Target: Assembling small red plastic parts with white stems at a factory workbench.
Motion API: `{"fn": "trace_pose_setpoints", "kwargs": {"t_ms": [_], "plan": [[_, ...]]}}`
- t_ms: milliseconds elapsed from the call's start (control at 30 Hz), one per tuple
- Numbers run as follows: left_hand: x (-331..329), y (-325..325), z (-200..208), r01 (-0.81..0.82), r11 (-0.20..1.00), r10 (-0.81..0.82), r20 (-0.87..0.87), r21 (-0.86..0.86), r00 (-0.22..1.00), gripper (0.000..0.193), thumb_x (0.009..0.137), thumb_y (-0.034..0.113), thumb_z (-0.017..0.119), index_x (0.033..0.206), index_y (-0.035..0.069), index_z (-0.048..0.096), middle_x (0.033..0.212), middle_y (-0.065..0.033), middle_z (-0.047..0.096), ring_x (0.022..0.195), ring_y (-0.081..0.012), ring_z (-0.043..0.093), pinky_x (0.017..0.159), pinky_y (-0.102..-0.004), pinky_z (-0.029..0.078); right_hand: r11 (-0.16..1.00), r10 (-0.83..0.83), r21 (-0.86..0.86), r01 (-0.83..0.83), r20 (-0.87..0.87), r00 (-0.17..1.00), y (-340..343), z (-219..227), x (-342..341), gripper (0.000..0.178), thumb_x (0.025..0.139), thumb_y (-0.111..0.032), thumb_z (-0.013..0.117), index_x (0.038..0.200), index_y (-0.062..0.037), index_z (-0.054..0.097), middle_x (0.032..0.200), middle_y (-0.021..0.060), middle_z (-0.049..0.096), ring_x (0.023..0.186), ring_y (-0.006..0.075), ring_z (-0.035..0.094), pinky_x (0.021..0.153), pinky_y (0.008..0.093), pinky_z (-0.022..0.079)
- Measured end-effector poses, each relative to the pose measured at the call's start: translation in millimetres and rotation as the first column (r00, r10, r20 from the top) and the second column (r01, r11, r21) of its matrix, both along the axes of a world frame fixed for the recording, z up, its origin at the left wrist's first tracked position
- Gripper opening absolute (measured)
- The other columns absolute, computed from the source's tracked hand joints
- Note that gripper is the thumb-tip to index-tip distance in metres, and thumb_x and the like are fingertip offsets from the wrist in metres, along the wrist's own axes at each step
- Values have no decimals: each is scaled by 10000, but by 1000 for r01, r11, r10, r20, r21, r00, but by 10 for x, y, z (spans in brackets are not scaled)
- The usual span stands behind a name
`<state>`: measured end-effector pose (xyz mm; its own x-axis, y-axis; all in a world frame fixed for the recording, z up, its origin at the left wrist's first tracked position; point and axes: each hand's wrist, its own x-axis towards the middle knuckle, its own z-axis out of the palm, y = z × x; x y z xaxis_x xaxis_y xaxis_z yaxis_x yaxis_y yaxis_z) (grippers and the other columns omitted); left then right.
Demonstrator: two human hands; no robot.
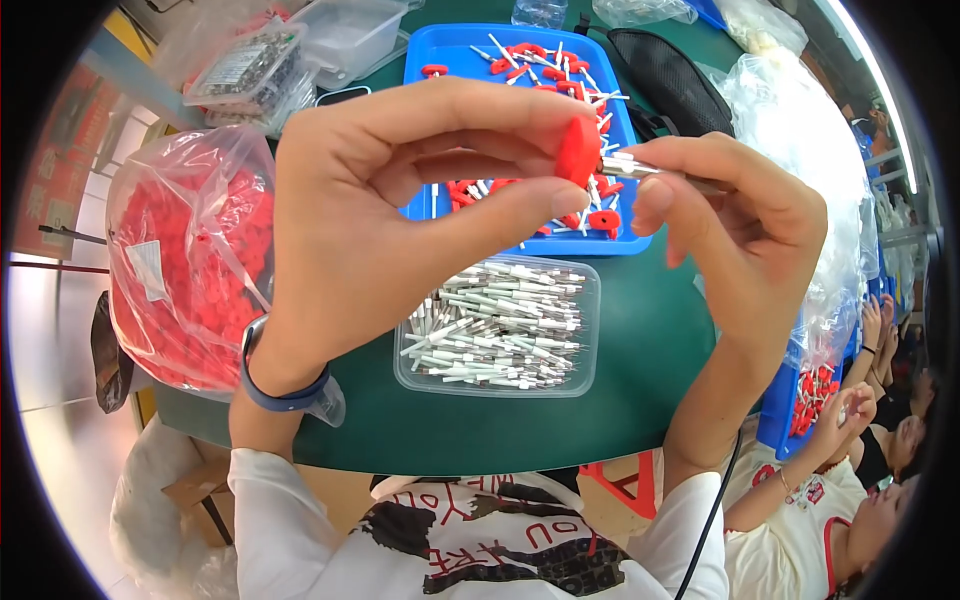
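My left hand (350,225) pinches a round red plastic piece (575,152) on edge between thumb and fingers. From the right, my right hand (755,215) grips a thin white-and-metal rod (622,166), its end meeting the red piece. Whether the rod is inside the piece or only touching it, I cannot tell. Below and between my hands, a transparent container (592,350) holds many similar white rods (500,325). Behind them lies a blue tray (428,52) with scattered red pieces joined to white rods; my fingers hide part of it.
On the left bulges a transparent bag of red pieces (200,260). Plastic boxes (350,40) sit at the back left, a black pouch (670,80) at the back right. White plastic bags (790,180) line the right. A co-worker (800,500) works by another blue tray (780,415).
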<state>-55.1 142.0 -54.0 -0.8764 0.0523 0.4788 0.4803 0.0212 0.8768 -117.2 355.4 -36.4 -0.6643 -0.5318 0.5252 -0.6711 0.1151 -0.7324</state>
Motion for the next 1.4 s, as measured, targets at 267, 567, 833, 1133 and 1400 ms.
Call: {"fn": "trace_pose_setpoints", "kwargs": {"t_ms": [267,567,833,1133,1400], "plan": [[-34,6,-50,23,999,-26,-60,-44,998,362,757,-131,680,1111,-82,620,1102,-174,648,958,-203,653,872,-327,547,998,37,-57,-34,62,997,-52,-75,12,145,857,3,622,981,59,673,715,75,638,589,79,592,449,162,371],[-55,-16,-78,15,997,-20,-68,-78,997,321,792,-102,673,1109,-76,632,1060,-154,666,945,-187,652,856,-281,536,999,-36,-16,36,-3,999,-96,-78,20,131,827,-9,677,945,47,687,752,49,637,547,45,533,428,160,332],[-53,-14,-100,-21,994,16,-53,-108,998,305,778,-108,685,1078,-66,652,999,-134,679,918,-164,653,828,-254,536,991,-131,9,131,-19,991,-154,-58,110,127,804,11,700,928,36,695,779,40,647,567,17,501,440,159,321],[-53,34,-120,-89,993,83,-82,-71,993,320,745,-112,713,1058,-60,664,964,-121,686,876,-151,657,794,-244,544,992,-99,-92,88,-115,988,-190,-240,50,166,793,44,695,958,27,702,798,51,656,552,25,497,425,155,297],[-61,23,-85,-197,963,196,-26,-185,980,287,777,-71,709,1060,-50,669,977,-118,696,891,-153,669,805,-248,544,987,-152,-77,142,-149,977,-260,-252,47,176,822,9,686,997,27,697,801,66,676,628,60,596,438,154,356]]}}
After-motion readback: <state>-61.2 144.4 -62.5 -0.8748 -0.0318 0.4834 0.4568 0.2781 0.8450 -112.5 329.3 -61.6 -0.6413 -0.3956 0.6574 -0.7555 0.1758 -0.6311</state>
